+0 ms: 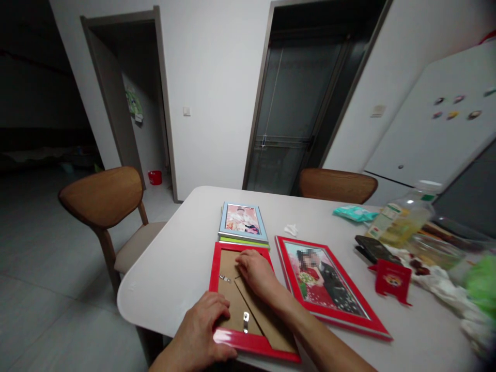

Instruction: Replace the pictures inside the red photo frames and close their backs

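A red picture frame [234,338] lies face down at the table's near edge, showing its brown backing board [227,261], metal clips and a slanted easel stand [259,315]. My left hand [203,328] grips its lower left corner, thumb below and fingers over the edge. Bent and close together, the fingers of my right hand [256,271] press on the upper part of the board, near the stand's top; whatever is under the fingertips is hidden. To the right, a second red frame [325,279] lies face up with a photo of two people in it.
Beyond my hands is a stack of frames, a light blue one [242,222] on top. Crumpled tissue [291,229], a teal packet [354,213], an oil bottle [405,214], a dark object [374,249] and a red card stand [392,279] occupy the right side. Wooden chairs [103,199] border the table.
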